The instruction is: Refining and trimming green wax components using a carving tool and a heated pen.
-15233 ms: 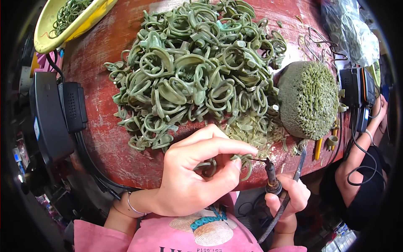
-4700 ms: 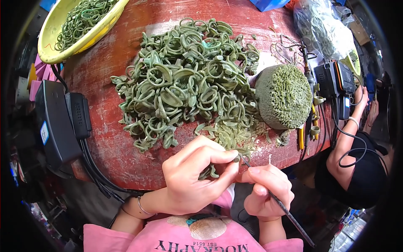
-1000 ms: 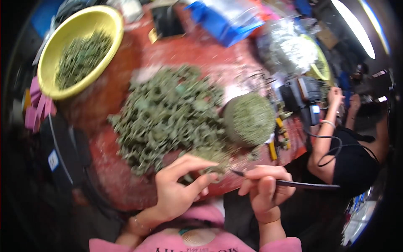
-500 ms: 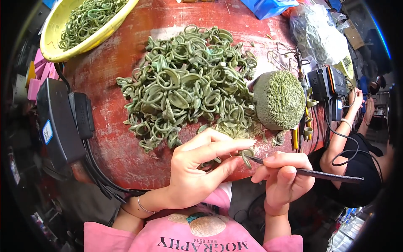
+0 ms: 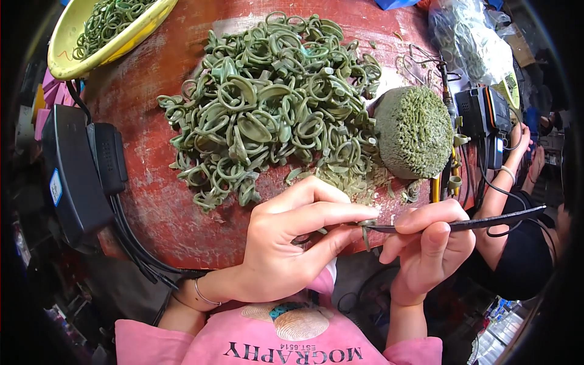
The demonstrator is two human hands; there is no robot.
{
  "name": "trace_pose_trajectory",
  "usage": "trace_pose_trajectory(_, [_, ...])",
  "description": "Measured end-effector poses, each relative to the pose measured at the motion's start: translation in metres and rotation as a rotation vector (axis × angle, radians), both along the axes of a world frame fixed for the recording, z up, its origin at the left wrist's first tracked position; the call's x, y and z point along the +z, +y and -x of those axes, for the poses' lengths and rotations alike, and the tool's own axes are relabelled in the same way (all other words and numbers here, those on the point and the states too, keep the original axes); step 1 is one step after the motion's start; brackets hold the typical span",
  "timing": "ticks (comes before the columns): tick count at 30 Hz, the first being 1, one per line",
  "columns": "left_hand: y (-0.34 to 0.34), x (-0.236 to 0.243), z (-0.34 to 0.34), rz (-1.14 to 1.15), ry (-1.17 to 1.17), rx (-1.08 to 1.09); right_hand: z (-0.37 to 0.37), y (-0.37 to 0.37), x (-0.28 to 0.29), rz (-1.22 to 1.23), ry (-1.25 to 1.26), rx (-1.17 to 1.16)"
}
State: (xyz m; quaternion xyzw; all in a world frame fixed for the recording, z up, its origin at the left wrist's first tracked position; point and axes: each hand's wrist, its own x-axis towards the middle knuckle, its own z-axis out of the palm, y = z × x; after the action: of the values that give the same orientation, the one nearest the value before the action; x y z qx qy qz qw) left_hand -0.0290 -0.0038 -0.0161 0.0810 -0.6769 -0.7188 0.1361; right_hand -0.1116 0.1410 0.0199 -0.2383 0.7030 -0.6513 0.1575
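Between the thumb and fingers of my left hand (image 5: 295, 240) is a small green ring (image 5: 365, 236), seen nearly edge-on, most of it hidden by the fingertips. My right hand (image 5: 431, 246) grips a long, dark, slim file (image 5: 496, 220), its tip against the ring. Behind my hands spreads a big heap of dull green rings (image 5: 274, 100), many with flat oval tops. To its right sits a round green block (image 5: 413, 131) with a rough, pitted top. Small pale green flakes (image 5: 350, 177) lie between the heap and the block.
A yellow basin (image 5: 67, 58) with more green rings stands at the far left of the red table (image 5: 140, 201). Black boxes (image 5: 76, 176) with cables are at the left edge. Right are wired tools (image 5: 453, 115), a black-orange device (image 5: 483, 115), a clear bag (image 5: 468, 45) and another person's arm (image 5: 514, 159).
The view has shifted slightly, so the table's things sit a little higher. Both hands have moved a bit to the right. The ring has turned nearly edge-on and the file lies more level.
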Motion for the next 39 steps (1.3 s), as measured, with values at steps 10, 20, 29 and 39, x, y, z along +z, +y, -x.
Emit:
trace_pose_trajectory(10, [0.007, -0.006, 0.001, -0.231, -0.026, 0.045, -0.007, 0.0, -0.002, -0.134, 0.133, 0.009])
trace_pose_trajectory(20, [0.007, -0.008, -0.001, -0.006, -0.045, 0.104, -0.012, 0.0, -0.01, -0.266, 0.219, -0.005])
trace_pose_trajectory(29, [0.011, -0.003, 0.001, -0.122, -0.08, 0.094, -0.009, 0.006, -0.018, 0.031, 0.208, -0.063])
trace_pose_trajectory(39, [0.01, -0.004, -0.001, 0.009, -0.067, 0.072, -0.004, 0.005, -0.011, 0.006, 0.017, -0.044])
